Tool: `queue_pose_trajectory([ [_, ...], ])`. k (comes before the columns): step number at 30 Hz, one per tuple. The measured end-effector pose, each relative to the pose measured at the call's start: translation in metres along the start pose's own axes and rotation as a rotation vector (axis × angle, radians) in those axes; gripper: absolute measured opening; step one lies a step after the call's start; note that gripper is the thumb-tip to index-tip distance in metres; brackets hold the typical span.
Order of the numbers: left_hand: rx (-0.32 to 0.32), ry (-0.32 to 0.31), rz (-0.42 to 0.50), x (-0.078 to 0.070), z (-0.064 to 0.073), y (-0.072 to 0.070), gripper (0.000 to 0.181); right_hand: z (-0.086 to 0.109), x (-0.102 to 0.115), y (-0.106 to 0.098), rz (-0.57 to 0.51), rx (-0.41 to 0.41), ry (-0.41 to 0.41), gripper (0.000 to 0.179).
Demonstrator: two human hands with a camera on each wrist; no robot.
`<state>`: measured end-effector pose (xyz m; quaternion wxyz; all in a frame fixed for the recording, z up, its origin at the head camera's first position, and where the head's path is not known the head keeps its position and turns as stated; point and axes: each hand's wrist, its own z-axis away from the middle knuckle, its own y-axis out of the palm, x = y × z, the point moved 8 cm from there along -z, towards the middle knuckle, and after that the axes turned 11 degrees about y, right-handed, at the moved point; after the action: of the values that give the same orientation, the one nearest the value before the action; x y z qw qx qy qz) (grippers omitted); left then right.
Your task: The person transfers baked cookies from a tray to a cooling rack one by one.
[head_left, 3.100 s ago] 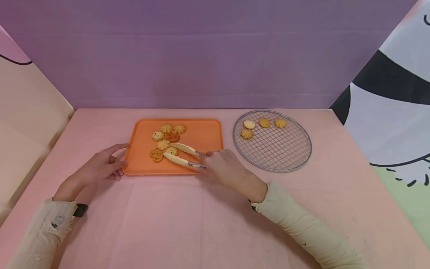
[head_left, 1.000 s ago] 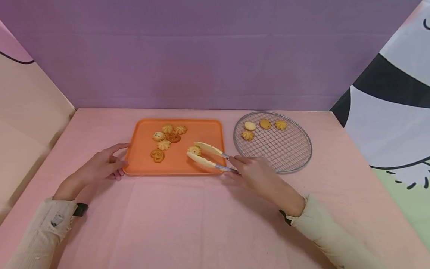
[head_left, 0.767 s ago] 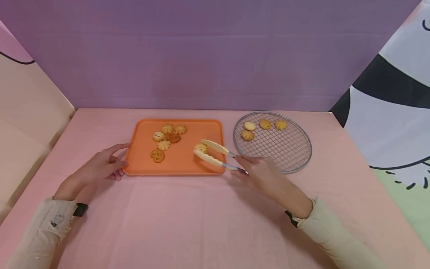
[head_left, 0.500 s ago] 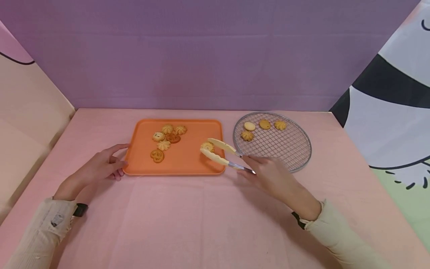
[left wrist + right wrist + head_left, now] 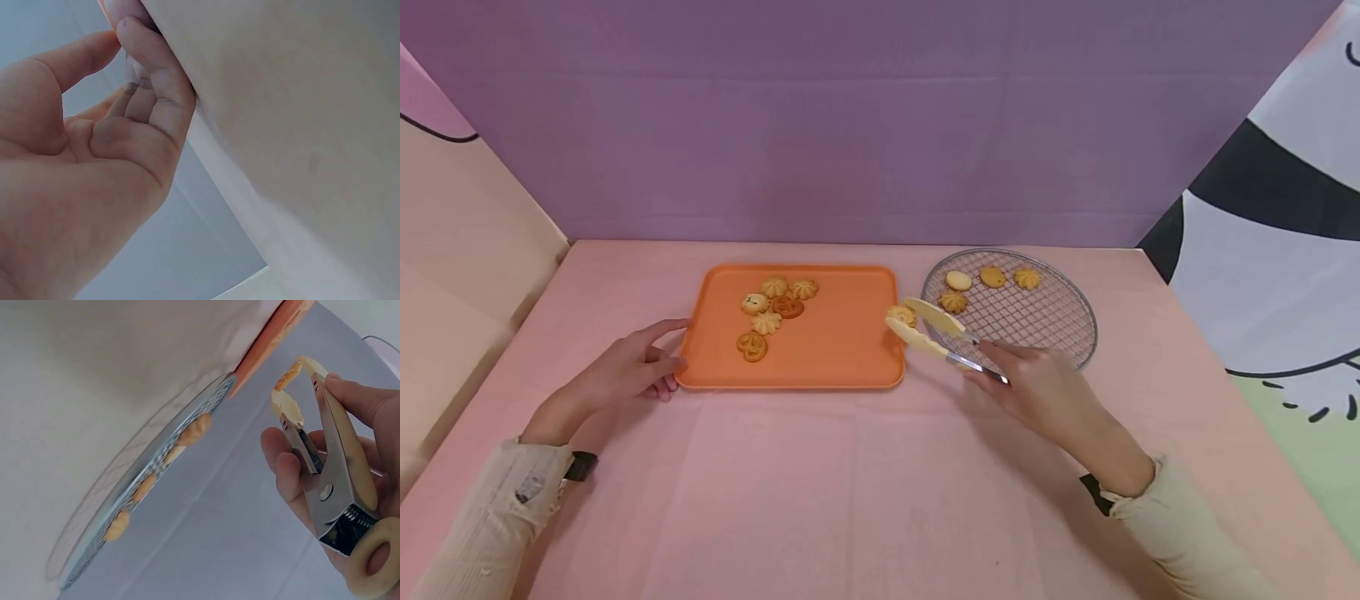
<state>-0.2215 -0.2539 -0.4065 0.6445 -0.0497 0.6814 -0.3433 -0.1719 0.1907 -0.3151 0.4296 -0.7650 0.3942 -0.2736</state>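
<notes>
My right hand [image 5: 1037, 387] grips kitchen tongs [image 5: 934, 317] with cream-coloured tips and metal arms. Between the tips is a round ridged cookie [image 5: 899, 313], over the right rim of the orange tray [image 5: 842, 342]. In the right wrist view, the cookie [image 5: 288, 376] is pinched well above the table. My left hand [image 5: 625, 367] rests at the tray's left edge, thumb on the near-left rim and index finger farther up that side. Several cookies lie on the tray's left half, including a pretzel-shaped one [image 5: 752, 346] and a swirled one [image 5: 766, 323].
A round wire rack [image 5: 1037, 321] stands right of the tray. Near its far-left part sit several cookies, among them a pale oval one [image 5: 958, 281] and a star-shaped one [image 5: 1027, 278]. A purple backdrop [image 5: 850, 150] rises behind the pink table [image 5: 775, 483].
My right hand has taken the ridged cookie from the group with the tongs and carried it rightward to the tray's right rim. My left hand has stayed in place.
</notes>
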Motion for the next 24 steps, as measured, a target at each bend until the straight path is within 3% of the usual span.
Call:
queue_pose_trajectory([
  [9, -0.001, -0.002, -0.007, -0.001, -0.001, -0.001, 0.069, 0.013, -0.023, -0.015, 0.039, -0.049, 0.042, 0.032],
  [16, -0.005, -0.016, -0.005, 0.0, -0.001, 0.0, 0.069, 0.022, -0.042, -0.024, 0.064, -0.073, 0.091, 0.071],
  [24, -0.002, -0.013, -0.012, 0.001, 0.0, 0.0, 0.069, 0.032, -0.068, -0.026, 0.102, -0.097, 0.121, 0.077],
])
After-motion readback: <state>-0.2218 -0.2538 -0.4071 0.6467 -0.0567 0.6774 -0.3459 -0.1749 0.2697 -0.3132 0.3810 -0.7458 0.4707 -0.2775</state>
